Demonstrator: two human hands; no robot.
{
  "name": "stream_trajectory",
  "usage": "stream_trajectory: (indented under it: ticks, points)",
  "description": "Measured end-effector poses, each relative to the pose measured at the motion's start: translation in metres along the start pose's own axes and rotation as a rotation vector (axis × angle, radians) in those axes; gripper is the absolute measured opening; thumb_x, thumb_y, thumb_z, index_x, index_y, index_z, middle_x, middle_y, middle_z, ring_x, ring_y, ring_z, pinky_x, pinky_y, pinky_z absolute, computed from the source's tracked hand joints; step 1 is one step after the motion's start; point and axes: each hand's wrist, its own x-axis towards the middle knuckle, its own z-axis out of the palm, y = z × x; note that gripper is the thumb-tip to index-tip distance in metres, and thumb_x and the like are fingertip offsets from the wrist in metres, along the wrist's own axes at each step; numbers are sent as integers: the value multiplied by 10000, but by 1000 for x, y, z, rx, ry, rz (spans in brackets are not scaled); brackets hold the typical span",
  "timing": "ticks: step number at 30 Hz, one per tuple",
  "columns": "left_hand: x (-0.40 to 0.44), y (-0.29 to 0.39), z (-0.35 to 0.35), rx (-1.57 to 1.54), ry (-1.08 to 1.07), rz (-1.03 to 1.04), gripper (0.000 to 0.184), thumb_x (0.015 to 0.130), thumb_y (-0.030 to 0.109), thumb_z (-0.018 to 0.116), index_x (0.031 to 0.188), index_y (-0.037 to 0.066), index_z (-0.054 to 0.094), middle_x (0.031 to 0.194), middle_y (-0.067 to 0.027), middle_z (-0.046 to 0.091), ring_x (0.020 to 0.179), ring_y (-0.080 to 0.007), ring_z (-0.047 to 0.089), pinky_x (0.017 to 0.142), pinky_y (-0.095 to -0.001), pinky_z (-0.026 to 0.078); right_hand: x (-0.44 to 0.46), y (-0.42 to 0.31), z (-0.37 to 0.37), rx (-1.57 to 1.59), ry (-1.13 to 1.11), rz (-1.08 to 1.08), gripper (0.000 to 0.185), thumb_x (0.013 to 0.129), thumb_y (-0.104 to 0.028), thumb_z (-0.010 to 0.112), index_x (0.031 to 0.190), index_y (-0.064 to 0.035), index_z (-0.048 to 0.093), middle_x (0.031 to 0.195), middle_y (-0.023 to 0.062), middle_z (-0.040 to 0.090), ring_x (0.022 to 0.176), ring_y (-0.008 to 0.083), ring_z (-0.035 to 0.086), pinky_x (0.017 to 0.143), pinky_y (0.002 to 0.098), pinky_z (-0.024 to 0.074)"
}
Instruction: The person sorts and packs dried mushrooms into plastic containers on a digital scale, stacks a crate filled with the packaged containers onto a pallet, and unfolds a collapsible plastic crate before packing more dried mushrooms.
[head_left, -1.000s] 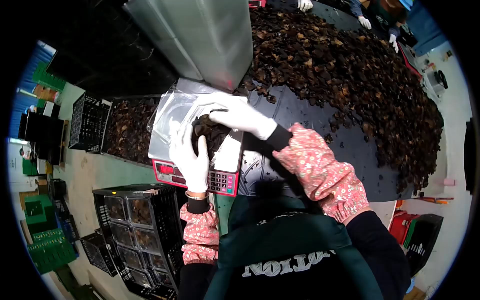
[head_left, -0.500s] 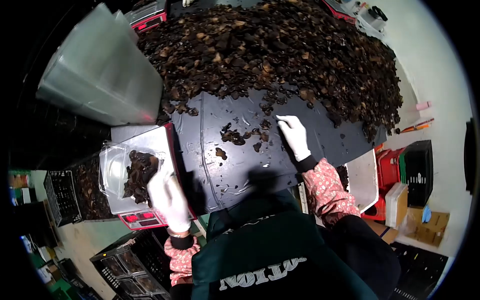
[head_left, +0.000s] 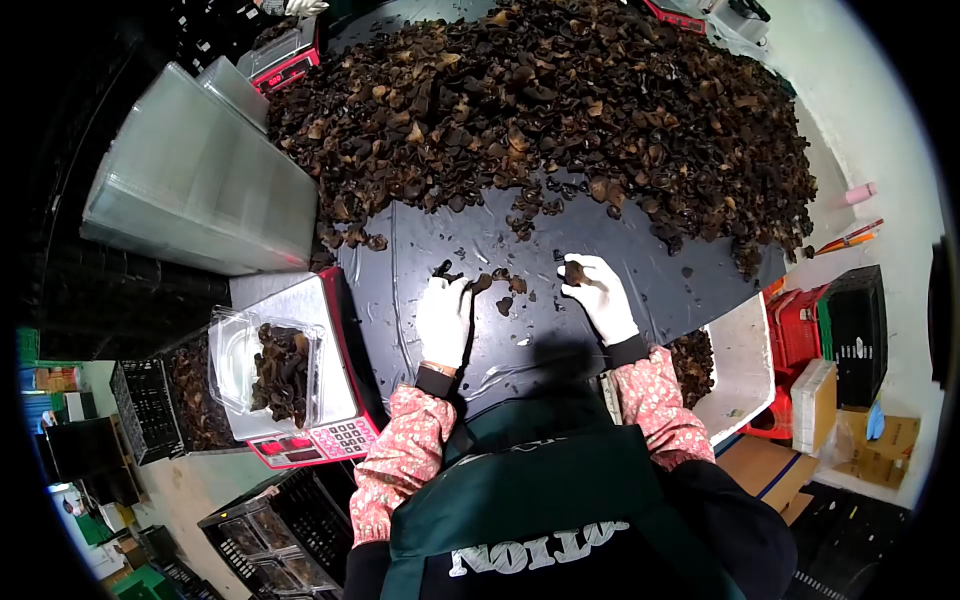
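Note:
My left hand (head_left: 443, 322), in a white glove, is over the dark table left of centre. Its fingers are bent together around a dark wood ear mushroom piece (head_left: 446, 270) at the fingertips. More loose pieces (head_left: 505, 283) lie just right of it. My right hand (head_left: 602, 303), also gloved, pinches a brown wood ear mushroom (head_left: 574, 273) between thumb and fingers above the table. To the left, a clear plastic box (head_left: 232, 370), its lid folded open, holds wood ear mushrooms (head_left: 282, 375) on a red-edged scale (head_left: 335, 430).
A large heap of wood ear mushrooms (head_left: 560, 120) covers the table's far side. Tall stacked clear boxes (head_left: 205, 190) stand at the left. Another scale (head_left: 285, 65) is behind them, near another person's gloved hand (head_left: 305, 7). A white bin (head_left: 742, 370) sits at right.
My left hand has moved from the box on the scale rightward to the loose pieces on the table. My right hand now holds a mushroom piece. The view has shifted slightly.

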Motion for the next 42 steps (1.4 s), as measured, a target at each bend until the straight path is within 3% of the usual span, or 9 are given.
stream_trajectory:
  ticks: [5,9,11,12,16,20,31,35,42]
  points:
    - [-17,-22,-19,-553,287,-346,132,913,123,631,960,-1,626,899,-77,591,892,-210,590,805,-350,468,-1,4,12,315,5,138,241,938,-181,566,1096,-11,631,1022,76,654,841,159,623,665,271,506]
    - [-44,-50,-48,-1331,235,-608,183,993,185,557,1041,13,597,1018,-113,639,906,-182,663,721,-292,567,3,-5,82,-520,-151,276,184,950,-249,610,865,-86,622,725,-65,548,560,-1,417,483,164,286]
    - [-50,-48,-62,-1501,231,-699,195,991,195,568,1047,11,600,1046,-125,648,940,-217,672,741,-306,601,19,17,114,-856,-227,191,248,920,-263,649,1081,-79,694,913,13,651,709,100,598,612,242,464]
    - [-56,-57,-59,-1548,236,-726,187,977,180,593,1039,4,608,1056,-133,654,964,-239,676,751,-296,613,31,40,113,-1110,-368,-313,296,898,-250,663,1153,-101,681,1044,81,652,900,207,643,781,309,507]
    - [-65,-62,-53,-1649,280,-758,195,942,152,644,1059,-2,630,1053,-140,665,947,-241,682,732,-301,628,53,78,142,-1421,-479,-430,506,851,-212,664,1345,-196,560,1260,112,553,1076,297,597,884,385,509]
    - [-69,-65,-43,-1668,311,-697,120,926,57,630,1026,-3,602,1054,-133,651,1003,-232,654,939,-392,555,61,103,139,-1523,-567,-725,151,778,-147,659,927,-137,643,931,58,558,878,258,589,742,370,518]
    - [-63,-62,-40,-1459,256,-699,535,791,-133,520,1295,43,485,1136,-116,578,998,-199,607,895,-317,535,18,48,98,-783,-154,148,187,897,-151,668,1062,-63,682,796,-13,601,620,47,531,567,207,421]
    - [-51,-49,-54,-1628,259,-733,739,758,-155,489,1443,106,397,1170,-111,560,997,-199,603,848,-306,549,7,70,126,-1453,-499,-907,436,788,-165,752,1203,-69,661,1176,88,638,924,195,642,770,270,538]
    - [-56,-62,-69,-1786,253,-724,530,784,-72,562,1306,17,537,1177,-89,601,987,-209,579,831,-328,515,20,120,144,-1656,-586,-779,376,845,-284,676,1181,-122,629,990,89,593,889,262,565,794,344,498]
